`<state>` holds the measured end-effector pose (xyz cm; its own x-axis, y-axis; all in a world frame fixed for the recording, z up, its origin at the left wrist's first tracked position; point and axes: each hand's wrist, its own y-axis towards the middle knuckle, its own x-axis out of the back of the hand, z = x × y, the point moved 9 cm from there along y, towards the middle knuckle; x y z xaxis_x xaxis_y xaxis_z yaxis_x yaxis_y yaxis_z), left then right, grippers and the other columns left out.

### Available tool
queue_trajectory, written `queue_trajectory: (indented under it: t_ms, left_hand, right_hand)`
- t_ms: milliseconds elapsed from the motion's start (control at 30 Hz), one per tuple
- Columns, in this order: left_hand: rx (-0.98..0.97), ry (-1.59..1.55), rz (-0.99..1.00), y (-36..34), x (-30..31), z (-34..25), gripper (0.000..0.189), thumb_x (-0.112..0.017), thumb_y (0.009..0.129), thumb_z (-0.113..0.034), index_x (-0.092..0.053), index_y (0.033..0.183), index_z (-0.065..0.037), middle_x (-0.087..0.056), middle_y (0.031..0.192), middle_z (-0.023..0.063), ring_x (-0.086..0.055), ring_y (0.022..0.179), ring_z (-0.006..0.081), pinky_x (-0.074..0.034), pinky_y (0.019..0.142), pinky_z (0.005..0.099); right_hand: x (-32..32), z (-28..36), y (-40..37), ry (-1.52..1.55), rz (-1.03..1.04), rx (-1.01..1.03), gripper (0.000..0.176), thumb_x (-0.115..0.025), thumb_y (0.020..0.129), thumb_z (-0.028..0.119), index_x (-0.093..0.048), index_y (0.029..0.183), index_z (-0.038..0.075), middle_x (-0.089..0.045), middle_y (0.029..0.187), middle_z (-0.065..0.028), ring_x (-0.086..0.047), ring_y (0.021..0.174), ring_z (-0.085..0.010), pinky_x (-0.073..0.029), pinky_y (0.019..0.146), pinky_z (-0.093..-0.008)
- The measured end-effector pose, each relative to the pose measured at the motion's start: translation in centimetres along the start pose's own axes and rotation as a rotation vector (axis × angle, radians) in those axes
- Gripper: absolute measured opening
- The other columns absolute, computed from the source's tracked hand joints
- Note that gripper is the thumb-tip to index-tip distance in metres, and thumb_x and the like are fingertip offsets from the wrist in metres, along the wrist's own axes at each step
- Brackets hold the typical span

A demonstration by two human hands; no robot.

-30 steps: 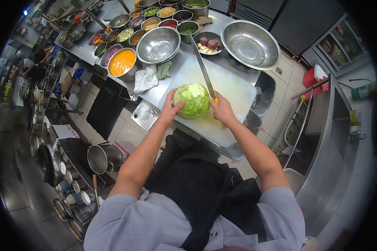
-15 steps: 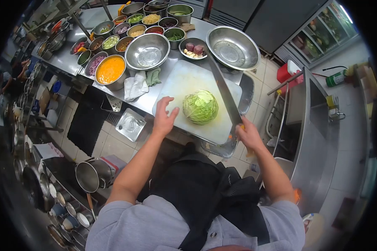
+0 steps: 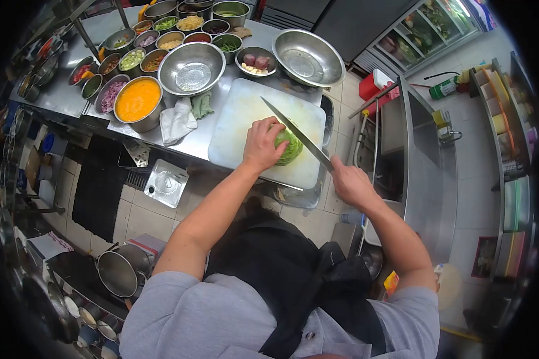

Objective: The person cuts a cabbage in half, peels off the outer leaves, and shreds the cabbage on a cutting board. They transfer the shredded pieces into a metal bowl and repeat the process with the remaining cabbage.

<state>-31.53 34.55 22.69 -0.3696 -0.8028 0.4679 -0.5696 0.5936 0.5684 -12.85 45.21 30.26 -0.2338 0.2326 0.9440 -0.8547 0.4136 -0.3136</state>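
A round green cabbage (image 3: 291,149) rests on the white cutting board (image 3: 230,122). My left hand (image 3: 262,145) grips its left side, fingers curled over the top and partly covering it. In my right hand (image 3: 352,182), closed around the handle, is a long kitchen knife (image 3: 298,134). Its blade slants across the upper right of the cabbage, with the tip pointing to the far left. The handle is mostly hidden inside my fist.
Behind the board stand a steel bowl of garlic and purplish pieces (image 3: 256,62), two big steel bowls (image 3: 191,69) and a pot of orange liquid (image 3: 139,102). Cloths (image 3: 178,121) lie left of the board. Several small containers of chopped vegetables crowd the back left.
My left hand has come down onto the cabbage from the board's left side. The knife has swung left, its blade now over the cabbage. The whole view has shifted slightly.
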Motion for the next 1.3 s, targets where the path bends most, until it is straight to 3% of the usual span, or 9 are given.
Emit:
queue_trajectory:
  t_ms: [433, 800, 867, 1000, 1067, 1100, 1167, 1200, 1300]
  left_hand:
    - [-0.020, 0.039, 0.042, 0.4, -1.9, 1.3, 0.038, -0.080, 0.075, -0.020, -0.069, 0.110, -0.012, -0.060, 0.127, 0.0082, -0.054, 0.118, 0.0321, -0.047, 0.098, 0.0450]
    - [-0.033, 0.009, 0.042, 1.5, -1.4, 1.3, 0.038, -0.081, 0.074, -0.016, -0.069, 0.109, -0.008, -0.063, 0.117, 0.0118, -0.057, 0.112, 0.0331, -0.047, 0.099, 0.0431]
    - [0.039, 0.023, 0.347, 2.7, -2.6, 2.6, 0.034, -0.080, 0.079, -0.016, -0.069, 0.110, -0.008, -0.064, 0.115, 0.0135, -0.059, 0.107, 0.0331, -0.048, 0.097, 0.0430]
    - [-0.014, -0.005, 0.261, 10.7, -2.8, 2.2, 0.028, -0.078, 0.086, -0.019, -0.069, 0.110, -0.008, -0.065, 0.115, 0.0145, -0.061, 0.107, 0.0339, -0.048, 0.097, 0.0439]
    - [-0.243, -0.046, 0.346, 12.9, -5.7, 0.2, 0.032, -0.069, 0.096, -0.032, -0.068, 0.119, -0.011, -0.064, 0.127, 0.0136, -0.058, 0.121, 0.0339, -0.048, 0.101, 0.0464]
    - [-0.234, -0.043, 0.354, 12.6, -6.6, 0.3, 0.032, -0.069, 0.096, -0.032, -0.068, 0.119, -0.011, -0.064, 0.127, 0.0136, -0.058, 0.121, 0.0339, -0.048, 0.101, 0.0464]
    - [-0.050, 0.273, 0.717, 10.1, -10.7, 3.3, 0.047, -0.057, 0.101, -0.050, -0.064, 0.132, -0.016, -0.061, 0.138, 0.0109, -0.054, 0.131, 0.0318, -0.046, 0.109, 0.0474]
    - [-0.068, 0.272, 0.762, 9.9, -11.3, 3.3, 0.059, -0.044, 0.102, -0.062, -0.057, 0.143, -0.021, -0.056, 0.147, 0.0066, -0.047, 0.140, 0.0306, -0.045, 0.112, 0.0477]
    - [-0.071, 0.274, 0.783, 9.6, -11.4, 3.1, 0.055, -0.047, 0.103, -0.057, -0.057, 0.141, -0.019, -0.055, 0.146, 0.0092, -0.048, 0.139, 0.0310, -0.048, 0.107, 0.0479]
  right_hand:
    - [0.3, 0.2, 2.0, -0.010, 0.277, -0.027, 0.020, -0.048, 0.093, 0.005, -0.043, 0.111, -0.004, -0.068, 0.089, -0.0314, -0.067, 0.089, -0.0508, -0.050, 0.078, -0.0605]
    - [-5.4, -1.8, 4.8, 0.163, 0.227, -0.004, 0.021, -0.048, 0.089, 0.000, -0.041, 0.108, -0.003, -0.067, 0.082, -0.0334, -0.067, 0.082, -0.0531, -0.051, 0.073, -0.0626]
    - [-6.1, -1.9, 4.2, 0.180, 0.208, 0.014, 0.021, -0.049, 0.089, 0.000, -0.041, 0.108, -0.002, -0.067, 0.081, -0.0330, -0.066, 0.081, -0.0530, -0.051, 0.073, -0.0626]
    - [-6.5, -2.0, 3.9, 0.225, 0.189, 0.033, 0.023, -0.050, 0.088, -0.001, -0.041, 0.110, -0.001, -0.067, 0.078, -0.0308, -0.067, 0.079, -0.0513, -0.050, 0.071, -0.0621]
    - [-7.1, -2.4, 3.7, 0.243, 0.193, 0.037, 0.024, -0.050, 0.088, -0.001, -0.041, 0.110, -0.001, -0.067, 0.078, -0.0303, -0.067, 0.079, -0.0507, -0.050, 0.071, -0.0619]
    - [-7.3, -2.6, 3.8, 0.229, 0.184, 0.040, 0.024, -0.050, 0.088, -0.001, -0.041, 0.110, -0.001, -0.067, 0.078, -0.0300, -0.067, 0.078, -0.0503, -0.051, 0.070, -0.0616]
    - [-7.7, -2.7, 4.2, 0.224, 0.191, 0.052, 0.024, -0.050, 0.088, -0.002, -0.041, 0.110, -0.001, -0.067, 0.078, -0.0298, -0.068, 0.078, -0.0499, -0.051, 0.070, -0.0613]
    - [-7.6, -2.8, 4.3, 0.217, 0.191, 0.057, 0.025, -0.050, 0.088, -0.002, -0.041, 0.110, -0.001, -0.067, 0.078, -0.0294, -0.067, 0.077, -0.0501, -0.051, 0.070, -0.0610]
    - [-8.0, -2.6, 4.4, 0.216, 0.222, 0.060, 0.025, -0.051, 0.087, -0.002, -0.040, 0.110, -0.001, -0.067, 0.077, -0.0289, -0.067, 0.076, -0.0502, -0.051, 0.069, -0.0605]
